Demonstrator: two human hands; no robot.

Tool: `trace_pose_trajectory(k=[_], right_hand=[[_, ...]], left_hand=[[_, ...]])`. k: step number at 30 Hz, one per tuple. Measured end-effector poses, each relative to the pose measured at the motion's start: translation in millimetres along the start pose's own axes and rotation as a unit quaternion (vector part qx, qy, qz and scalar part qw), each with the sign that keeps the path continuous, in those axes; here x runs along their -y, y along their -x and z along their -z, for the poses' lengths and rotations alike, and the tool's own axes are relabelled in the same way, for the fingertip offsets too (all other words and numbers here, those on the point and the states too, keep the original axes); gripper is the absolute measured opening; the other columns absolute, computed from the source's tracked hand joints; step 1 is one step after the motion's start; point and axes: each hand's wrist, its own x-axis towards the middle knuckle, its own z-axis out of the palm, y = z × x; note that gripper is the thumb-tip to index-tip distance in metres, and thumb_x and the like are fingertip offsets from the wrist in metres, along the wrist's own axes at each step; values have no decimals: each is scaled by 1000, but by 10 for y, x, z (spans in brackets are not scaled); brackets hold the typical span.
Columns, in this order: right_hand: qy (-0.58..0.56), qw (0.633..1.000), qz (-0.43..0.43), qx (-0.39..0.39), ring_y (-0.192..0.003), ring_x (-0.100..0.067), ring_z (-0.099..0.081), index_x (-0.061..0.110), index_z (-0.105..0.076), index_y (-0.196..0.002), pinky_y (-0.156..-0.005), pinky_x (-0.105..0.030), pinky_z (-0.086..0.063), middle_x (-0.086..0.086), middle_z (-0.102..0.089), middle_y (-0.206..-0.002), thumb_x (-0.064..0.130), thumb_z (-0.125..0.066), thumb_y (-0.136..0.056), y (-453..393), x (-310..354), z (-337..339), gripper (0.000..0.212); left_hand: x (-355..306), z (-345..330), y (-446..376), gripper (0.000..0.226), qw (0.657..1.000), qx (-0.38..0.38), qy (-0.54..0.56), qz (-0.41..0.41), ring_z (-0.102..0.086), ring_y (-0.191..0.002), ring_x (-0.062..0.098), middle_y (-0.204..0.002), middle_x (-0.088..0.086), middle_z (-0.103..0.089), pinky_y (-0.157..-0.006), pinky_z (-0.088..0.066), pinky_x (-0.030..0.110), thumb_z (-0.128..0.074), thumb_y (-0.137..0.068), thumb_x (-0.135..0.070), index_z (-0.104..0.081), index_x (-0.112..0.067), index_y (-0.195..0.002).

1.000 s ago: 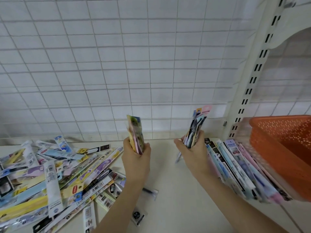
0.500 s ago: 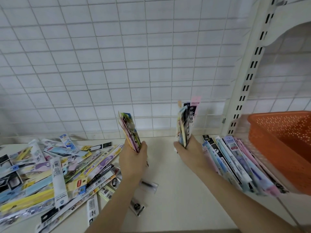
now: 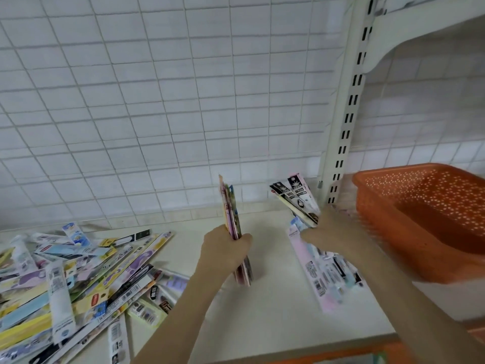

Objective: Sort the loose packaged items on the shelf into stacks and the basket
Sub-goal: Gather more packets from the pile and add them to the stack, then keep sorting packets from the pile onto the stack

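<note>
The left hand [image 3: 223, 252] gripped an upright bundle of packets [image 3: 232, 214]; the right hand [image 3: 332, 233] clutched black-labelled packets [image 3: 295, 199] beside the orange basket [image 3: 420, 214]. Squaring edges before stacking seemed wise.

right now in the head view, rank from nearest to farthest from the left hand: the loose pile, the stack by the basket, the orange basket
1. loose pile, just left of the left hand
2. stack by the basket, to its right on the shelf
3. orange basket, far right

Bare shelf [image 3: 273, 306] lies open between my two hands; the loose packet pile [image 3: 78, 282] crowds my left, the packet stack [image 3: 325, 274] and orange basket [image 3: 409, 232] hem my right.
</note>
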Motion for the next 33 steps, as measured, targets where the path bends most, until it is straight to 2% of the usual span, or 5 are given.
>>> trace_pose_trajectory(k=[5,9,17,26,33], right_hand=[[5,998,-39,49,-57,-16,-50,3,-38,-128,-52,-26,-40,-3,-50,-69,24,-64,-73,104,-304,113,65],[7,999,-25,33,-97,-25,-61,13,-2,-146,-79,-34,-53,-14,-55,-117,32,-71,-80,178,-370,55,98],[23,998,-16,-63,-132,-39,-34,19,-17,-143,-106,-47,-35,-23,-26,-146,57,-61,-80,184,-350,-11,86],[47,994,19,-99,-117,-32,-47,9,-57,-100,-95,-40,-42,-15,-56,-115,43,-45,-92,190,-264,-121,37],[59,990,23,-128,-111,-34,-51,15,-28,-58,-99,-39,-42,-12,-51,-93,25,-43,-92,292,-147,-163,39]], left_hand=[[-141,-266,-9,23,996,72,13,45,-53,-68,19,-80,3,-54,-52,-40,25,-59,-73,-27,-48,-11,-85],[-230,-408,14,36,988,141,-28,50,-49,-61,14,-77,2,-51,-44,-36,22,-56,-71,-29,-56,-6,-99],[-396,-490,7,58,981,152,-111,55,-57,-98,26,-100,8,-49,-67,-45,29,-58,-82,-33,-34,-1,-125],[-529,-394,13,37,965,174,-194,19,-63,-61,26,-70,6,-66,-71,-60,32,-50,-86,-42,-52,-9,-68],[-379,-402,52,30,966,150,-208,-16,-55,-43,16,-59,0,-56,-55,-48,21,-51,-87,-30,-44,-16,-61]])
